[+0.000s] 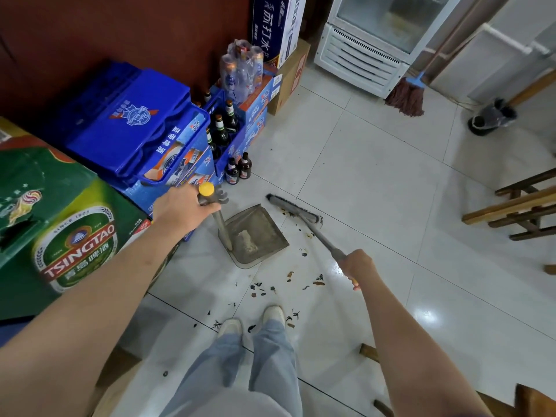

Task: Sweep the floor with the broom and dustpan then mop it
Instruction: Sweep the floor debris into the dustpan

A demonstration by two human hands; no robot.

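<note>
I am gripping the dustpan handle with my left hand, fingers clenched round it, while my right hand is clasping the broom shaft. The scraps are lying scattered on the glossy tiled floor, near my shoes. I am risking flicking brittle flakes past the hard, flat pan. The stringy mop is leaning by the fridge.

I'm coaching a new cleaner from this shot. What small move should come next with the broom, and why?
Probably bring the broom head back toward the feet and behind the debris, then sweep it to the dustpan. The right hand grips the broom handle and the left hand grips the dustpan's, but most scraps lie between pan and shoes, on the near side of the brush.
</note>
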